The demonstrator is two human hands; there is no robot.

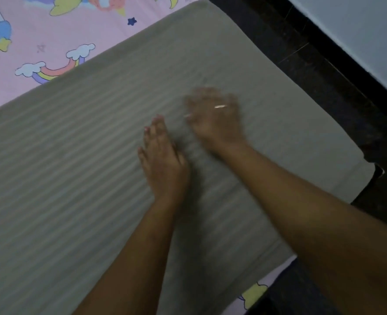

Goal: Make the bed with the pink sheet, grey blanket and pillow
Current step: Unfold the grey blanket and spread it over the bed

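The grey striped blanket (74, 155) lies spread flat across most of the view, on top of the pink sheet (40, 30) printed with rainbows, clouds and stars. My left hand (163, 162) rests flat on the blanket with its fingers together, holding nothing. My right hand (213, 119), with a ring on one finger, is blurred just beside it on the blanket, fingers spread, nothing in it. The pillow is not in view.
A dark floor (324, 71) runs along the blanket's right edge, with a pale wall (358, 23) beyond it. A corner of the pink sheet (256, 294) shows at the lower edge of the bed.
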